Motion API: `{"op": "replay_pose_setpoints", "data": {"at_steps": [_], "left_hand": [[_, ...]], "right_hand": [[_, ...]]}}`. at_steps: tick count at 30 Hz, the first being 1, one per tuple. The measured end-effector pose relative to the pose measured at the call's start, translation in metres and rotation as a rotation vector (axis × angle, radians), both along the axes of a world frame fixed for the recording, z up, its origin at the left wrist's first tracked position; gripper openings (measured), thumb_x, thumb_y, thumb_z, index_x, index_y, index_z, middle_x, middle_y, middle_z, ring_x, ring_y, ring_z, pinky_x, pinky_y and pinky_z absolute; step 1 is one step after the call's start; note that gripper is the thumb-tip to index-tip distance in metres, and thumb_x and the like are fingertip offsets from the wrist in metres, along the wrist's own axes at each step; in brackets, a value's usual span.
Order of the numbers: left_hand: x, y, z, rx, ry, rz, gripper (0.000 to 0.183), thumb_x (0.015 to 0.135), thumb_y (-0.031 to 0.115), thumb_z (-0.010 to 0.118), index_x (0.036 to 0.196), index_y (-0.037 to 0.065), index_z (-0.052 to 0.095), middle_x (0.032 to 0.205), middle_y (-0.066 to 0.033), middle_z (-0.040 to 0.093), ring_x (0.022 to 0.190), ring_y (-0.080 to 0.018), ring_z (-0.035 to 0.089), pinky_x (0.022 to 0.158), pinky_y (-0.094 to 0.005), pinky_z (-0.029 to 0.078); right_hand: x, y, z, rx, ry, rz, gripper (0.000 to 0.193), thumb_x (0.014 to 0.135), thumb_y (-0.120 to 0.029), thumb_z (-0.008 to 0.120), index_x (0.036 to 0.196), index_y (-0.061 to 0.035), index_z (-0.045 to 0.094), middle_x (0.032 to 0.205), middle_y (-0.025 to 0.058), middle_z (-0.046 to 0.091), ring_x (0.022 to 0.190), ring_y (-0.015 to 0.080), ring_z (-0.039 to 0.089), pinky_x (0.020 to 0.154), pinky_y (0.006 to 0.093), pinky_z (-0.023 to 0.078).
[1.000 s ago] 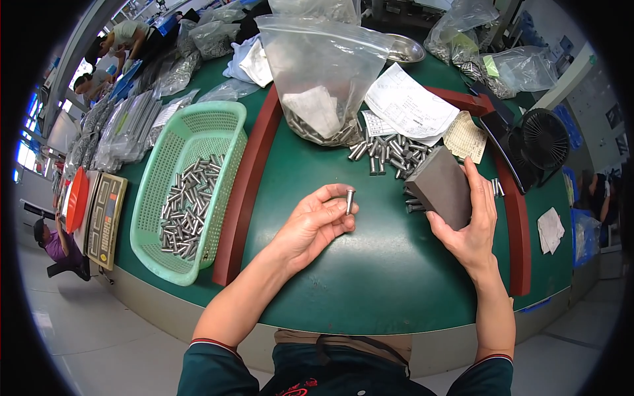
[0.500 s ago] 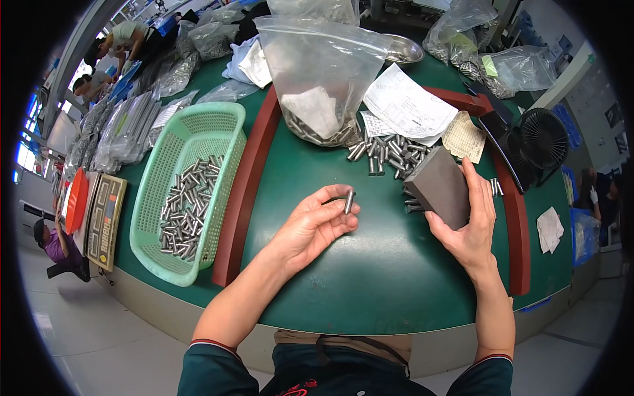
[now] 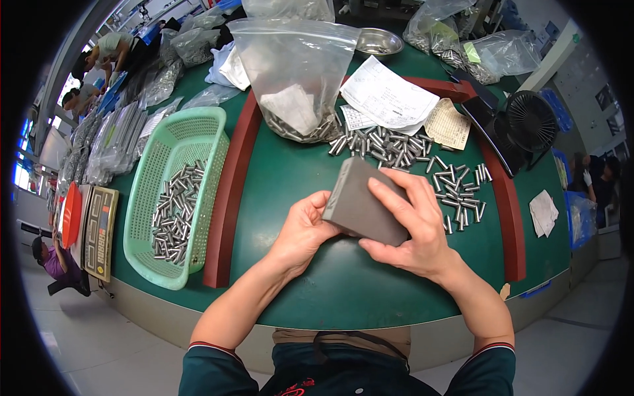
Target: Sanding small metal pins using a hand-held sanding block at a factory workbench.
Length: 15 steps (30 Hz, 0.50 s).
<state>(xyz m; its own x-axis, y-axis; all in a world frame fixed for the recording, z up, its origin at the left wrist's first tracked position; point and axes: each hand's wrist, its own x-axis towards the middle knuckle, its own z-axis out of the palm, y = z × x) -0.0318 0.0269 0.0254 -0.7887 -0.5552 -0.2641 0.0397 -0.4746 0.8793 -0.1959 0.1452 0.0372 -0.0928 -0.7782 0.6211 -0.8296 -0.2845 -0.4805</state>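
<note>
My right hand (image 3: 421, 228) grips a thick, grey-brown rectangular block (image 3: 370, 208), tilted over the middle of the green table. Against the block's left edge is my left hand (image 3: 305, 232), its fingers curled together. The short metal pin seen in those fingers a moment ago is now hidden behind the block and fingers. Beyond the block, loose metal pins (image 3: 389, 146) lie in a heap, with more scattered pins (image 3: 459, 191) to the right of my right hand. At the left, a green plastic basket (image 3: 135, 218) holds many similar pins.
Red bars (image 3: 228, 198) frame the work area. A large clear bag (image 3: 290, 59) of metal parts stands at the back beside papers (image 3: 389, 96). A black fan (image 3: 531, 122) is at right, near a white cloth (image 3: 543, 213). A scale (image 3: 101, 234) lies far left; people work beyond.
My right hand has brought the block leftward from the pins to my left hand. The pins it covered now show. The view has shifted slightly, and the left hand's pin is now out of sight.
</note>
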Motion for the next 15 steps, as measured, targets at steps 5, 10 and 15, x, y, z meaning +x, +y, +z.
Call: {"op": "replay_pose_setpoints", "data": {"at_steps": [5, 10, 15], "left_hand": [[0.007, -0.009, -0.006, 0.099, 0.128, -0.120, 0.022, 0.090, 0.004, 0.067, 0.109, -0.001, 0.059, 0.095, -0.0140, 0.070, 0.083, -0.0178, 0.068, 0.082, -0.0305, 0.055], [0.004, -0.002, -0.004, 0.171, 0.126, -0.059, 0.021, 0.091, 0.006, 0.066, 0.109, -0.001, 0.059, 0.096, -0.0140, 0.070, 0.083, -0.0183, 0.068, 0.083, -0.0310, 0.055], [0.013, -0.017, -0.009, 0.301, 0.122, -0.114, 0.023, 0.091, 0.007, 0.066, 0.112, 0.000, 0.058, 0.100, -0.0141, 0.069, 0.087, -0.0184, 0.067, 0.085, -0.0314, 0.055]], "right_hand": [[-0.027, -0.001, -0.008, -0.014, 0.053, -0.382, 0.069, 0.062, -0.022, 0.081, 0.125, -0.0027, 0.060, 0.119, 0.0173, 0.056, 0.104, 0.0331, 0.054, 0.089, 0.0436, 0.041], [-0.002, 0.004, 0.003, 0.005, 0.098, -0.081, 0.071, 0.060, -0.025, 0.082, 0.126, -0.0069, 0.062, 0.119, 0.0166, 0.057, 0.100, 0.0316, 0.057, 0.091, 0.0438, 0.040], [-0.040, 0.009, -0.006, -0.013, 0.086, -0.483, 0.068, 0.062, -0.020, 0.081, 0.125, -0.0039, 0.061, 0.116, 0.0140, 0.057, 0.103, 0.0296, 0.053, 0.089, 0.0408, 0.039]]}}
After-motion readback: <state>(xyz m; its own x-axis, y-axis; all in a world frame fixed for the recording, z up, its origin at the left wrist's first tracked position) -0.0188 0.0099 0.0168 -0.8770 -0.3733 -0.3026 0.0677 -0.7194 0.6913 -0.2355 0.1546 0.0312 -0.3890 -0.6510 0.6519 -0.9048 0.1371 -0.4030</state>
